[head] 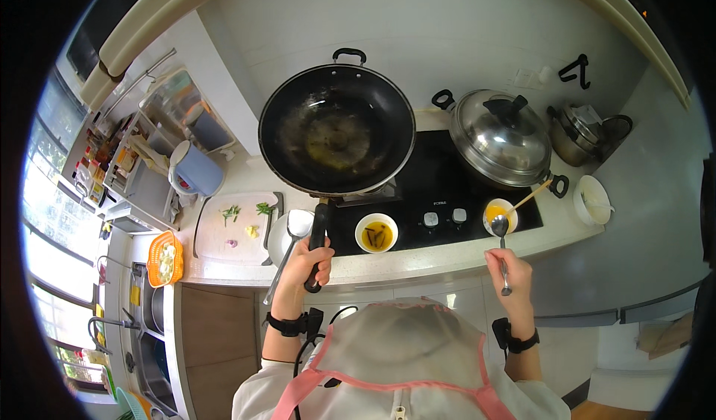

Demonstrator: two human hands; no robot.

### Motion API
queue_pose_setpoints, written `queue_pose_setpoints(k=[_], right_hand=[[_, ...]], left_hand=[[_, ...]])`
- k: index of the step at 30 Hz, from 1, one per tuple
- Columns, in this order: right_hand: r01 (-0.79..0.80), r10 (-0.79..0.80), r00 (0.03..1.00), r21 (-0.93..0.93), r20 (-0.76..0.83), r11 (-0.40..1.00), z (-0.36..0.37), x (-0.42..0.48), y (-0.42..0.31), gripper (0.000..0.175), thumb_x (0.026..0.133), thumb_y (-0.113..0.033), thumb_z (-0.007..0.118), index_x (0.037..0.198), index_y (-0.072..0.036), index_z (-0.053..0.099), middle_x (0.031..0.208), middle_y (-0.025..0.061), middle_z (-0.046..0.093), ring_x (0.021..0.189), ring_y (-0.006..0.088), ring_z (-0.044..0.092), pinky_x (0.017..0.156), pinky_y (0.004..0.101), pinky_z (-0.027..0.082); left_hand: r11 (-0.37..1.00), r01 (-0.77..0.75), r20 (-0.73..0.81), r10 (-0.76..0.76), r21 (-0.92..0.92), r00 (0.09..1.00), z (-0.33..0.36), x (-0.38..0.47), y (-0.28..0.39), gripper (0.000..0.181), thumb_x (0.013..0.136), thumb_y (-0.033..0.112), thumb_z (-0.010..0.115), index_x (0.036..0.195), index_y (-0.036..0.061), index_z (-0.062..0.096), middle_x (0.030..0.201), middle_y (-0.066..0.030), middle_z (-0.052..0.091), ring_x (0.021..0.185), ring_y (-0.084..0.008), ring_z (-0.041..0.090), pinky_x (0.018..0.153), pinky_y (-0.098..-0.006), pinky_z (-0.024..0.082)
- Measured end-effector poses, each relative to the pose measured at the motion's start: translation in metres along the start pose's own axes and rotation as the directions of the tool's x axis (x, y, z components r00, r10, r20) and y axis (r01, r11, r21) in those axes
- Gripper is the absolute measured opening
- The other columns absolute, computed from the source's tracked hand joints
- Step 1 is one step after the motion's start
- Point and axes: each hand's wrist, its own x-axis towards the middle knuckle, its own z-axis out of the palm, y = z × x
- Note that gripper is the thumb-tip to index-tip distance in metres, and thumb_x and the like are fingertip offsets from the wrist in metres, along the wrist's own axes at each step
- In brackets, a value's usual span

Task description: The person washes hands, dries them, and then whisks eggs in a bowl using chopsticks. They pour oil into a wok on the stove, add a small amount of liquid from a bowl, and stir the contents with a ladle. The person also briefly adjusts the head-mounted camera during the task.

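My left hand [307,263] grips the black handle [319,235] of a large wok [335,129], which is tilted so its dark inside faces me. A little yellowish liquid shows at its bottom. By that hand, a long-handled metal ladle or spatula [300,222] rests over a white plate [277,241]. My right hand [512,274] holds a metal spoon [500,226], its head at the near rim of a small white bowl [509,227]. Inside is yellow liquid that looks like beaten egg, with chopsticks [528,197] leaning out. Another bowl [376,233] holds yellow-brown liquid with dark pieces.
A lidded steel pot [500,137] stands on the black cooktop [430,163]. Left are a cutting board [224,241] with chopped greens, a blue kettle [196,168] and an orange basket [166,259]. At right sits a white bowl [592,202] with a spoon.
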Motion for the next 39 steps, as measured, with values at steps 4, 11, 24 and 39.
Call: queue_pose_setpoints(k=[4, 11, 24, 39], right_hand=[[0.011, -0.01, 1.0, 0.002, -0.005, 1.0, 0.002, 0.0, 0.002, 0.007, 0.081, -0.004, 0.067, 0.084, -0.002, 0.06, 0.062, 0.0097, 0.06, 0.051, 0.0188, 0.058, 0.049, 0.0265, 0.043], [-0.005, 0.004, 1.0, 0.035, 0.021, 0.999, 0.004, -0.003, 0.007, 0.008, 0.081, -0.003, 0.067, 0.083, -0.001, 0.06, 0.062, 0.0101, 0.06, 0.051, 0.0189, 0.058, 0.048, 0.0265, 0.043], [-0.01, 0.009, 0.998, 0.019, 0.064, 1.0, 0.003, -0.001, 0.003, 0.006, 0.082, -0.004, 0.066, 0.084, -0.001, 0.061, 0.061, 0.0106, 0.058, 0.051, 0.02, 0.056, 0.05, 0.0276, 0.043], [0.003, -0.006, 0.998, 0.036, 0.069, 0.999, 0.003, 0.001, -0.001, 0.006, 0.081, -0.003, 0.066, 0.084, -0.001, 0.061, 0.062, 0.0113, 0.059, 0.052, 0.0214, 0.058, 0.051, 0.0275, 0.044]], left_hand=[[0.995, 0.025, -0.032, -0.022, 0.094, 0.999, 0.003, -0.009, 0.017, 0.013, 0.081, 0.003, 0.057, 0.081, 0.0052, 0.044, 0.053, -0.0014, 0.044, 0.035, -0.01, 0.039, 0.033, -0.0253, 0.032], [0.977, 0.12, 0.073, -0.108, -0.178, 0.991, -0.007, -0.009, 0.028, 0.012, 0.085, 0.007, 0.055, 0.078, 0.0078, 0.045, 0.056, 0.0038, 0.041, 0.038, -0.0037, 0.034, 0.034, -0.0203, 0.025], [0.828, 0.192, 0.243, -0.07, -0.527, 0.968, -0.029, 0.014, -0.014, 0.008, 0.089, 0.002, 0.044, 0.096, 0.0021, 0.048, 0.054, 0.0063, 0.033, 0.035, -0.0033, 0.028, 0.032, -0.0201, 0.023], [1.0, 0.013, -0.006, -0.013, -0.004, 1.0, -0.007, -0.002, 0.011, 0.012, 0.081, 0.003, 0.055, 0.08, 0.0059, 0.044, 0.053, -0.0016, 0.043, 0.035, -0.0098, 0.038, 0.032, -0.025, 0.033]])
